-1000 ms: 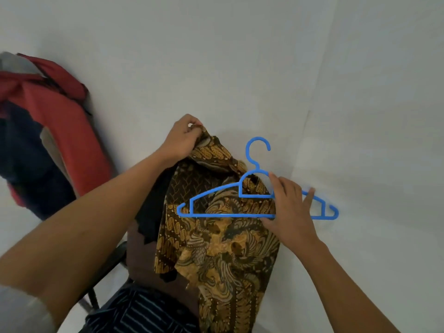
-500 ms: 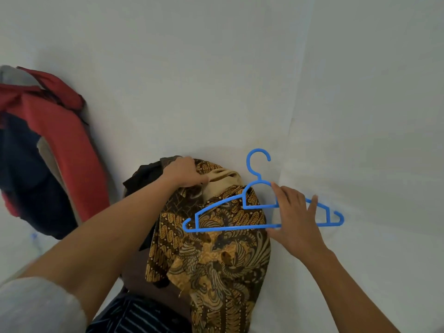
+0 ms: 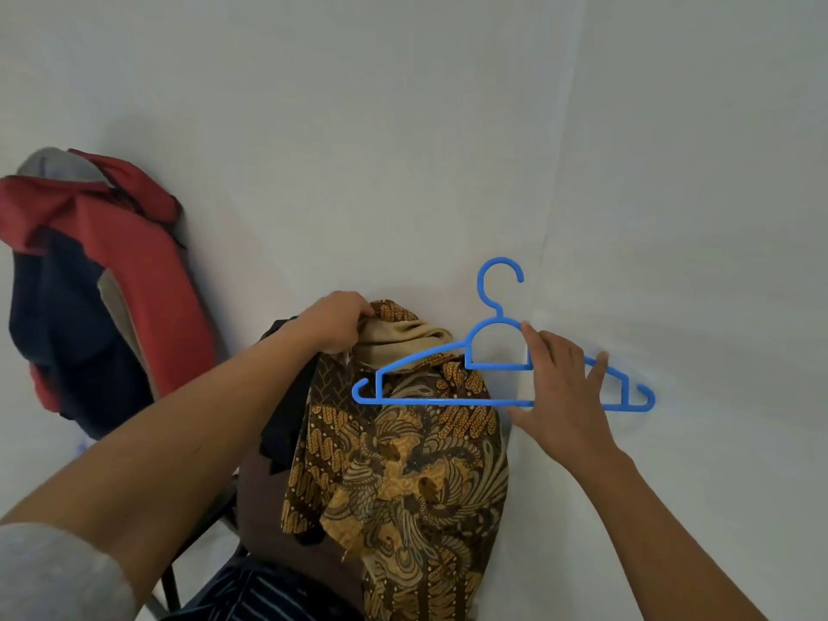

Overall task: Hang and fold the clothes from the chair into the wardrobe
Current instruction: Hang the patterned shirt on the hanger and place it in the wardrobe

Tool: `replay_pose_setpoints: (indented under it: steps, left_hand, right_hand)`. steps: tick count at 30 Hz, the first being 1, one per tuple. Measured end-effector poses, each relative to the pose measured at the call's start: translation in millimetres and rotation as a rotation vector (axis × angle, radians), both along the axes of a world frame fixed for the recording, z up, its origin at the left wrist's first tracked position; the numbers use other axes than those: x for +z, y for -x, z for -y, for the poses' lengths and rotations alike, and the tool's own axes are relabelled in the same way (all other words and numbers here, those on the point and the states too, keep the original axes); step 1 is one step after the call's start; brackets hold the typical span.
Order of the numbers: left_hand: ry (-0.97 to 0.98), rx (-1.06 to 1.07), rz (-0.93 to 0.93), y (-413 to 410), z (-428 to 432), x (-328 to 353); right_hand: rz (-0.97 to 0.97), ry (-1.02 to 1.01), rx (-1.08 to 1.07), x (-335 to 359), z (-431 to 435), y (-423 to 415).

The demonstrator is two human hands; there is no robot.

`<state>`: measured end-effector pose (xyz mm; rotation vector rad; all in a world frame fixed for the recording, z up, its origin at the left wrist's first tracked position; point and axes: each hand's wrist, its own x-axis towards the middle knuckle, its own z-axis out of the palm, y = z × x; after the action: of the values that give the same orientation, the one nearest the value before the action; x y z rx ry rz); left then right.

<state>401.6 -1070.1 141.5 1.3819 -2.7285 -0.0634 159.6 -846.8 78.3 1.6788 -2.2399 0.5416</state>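
My left hand [image 3: 334,320] grips the collar of the batik shirt [image 3: 403,463] above the clothes pile [image 3: 269,499], my right hand [image 3: 562,387] pinches the blue hanger [image 3: 425,402] across it, and that bunched collar could snag the hanger arm.

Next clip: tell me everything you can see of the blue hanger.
The hanger is bright blue, apparently moulded plastic in one piece: an open hook on top, a small arched loop below the neck, sloping shoulders, a straight bottom bar and a notch near each end. It is upright, hook up, roughly level, held in the air before a pale wall. The right hand grips it right of centre, fingers across shoulder and bar. Its left half overlaps the batik shirt; nothing hangs on it.
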Motion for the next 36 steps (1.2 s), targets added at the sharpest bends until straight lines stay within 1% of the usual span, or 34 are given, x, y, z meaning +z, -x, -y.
replay_pose_setpoints:
  steps: [3,6,11,13,20,23,28,31,34,36]
  left_hand:
    - [-0.041,-0.069,-0.062,-9,-11,18]
    - [-0.060,-0.091,-0.121,-18,-21,41]
    - [-0.122,-0.122,-0.192,-28,-40,82]
    - [-0.095,-0.148,-0.189,-25,-52,98]
    - [-0.025,-0.171,-0.213,-3,-97,150]
    - [0.026,-0.182,-0.265,6,-124,173]
    - [0.062,-0.214,-0.441,22,-180,222]
    - [0.100,-0.287,-0.537,42,-220,246]
    - [0.199,-0.375,-0.583,65,-262,259]
    - [0.275,-0.447,-0.562,72,-285,262]
  right_hand:
    - [0.019,0.026,-0.010,14,-1,-1]
    - [0.049,0.078,-0.026,32,-6,0]
    - [0.127,0.231,-0.103,65,-18,5]
    - [0.111,0.261,-0.137,78,-26,6]
    - [-0.066,0.310,-0.206,125,-46,-5]
    - [-0.113,0.334,-0.237,150,-58,-16]
    - [-0.120,0.400,-0.283,199,-85,-30]
    - [-0.138,0.461,-0.261,229,-105,-31]
    - [-0.104,0.501,-0.213,252,-136,-21]
    - [-0.039,0.525,-0.185,262,-159,-9]
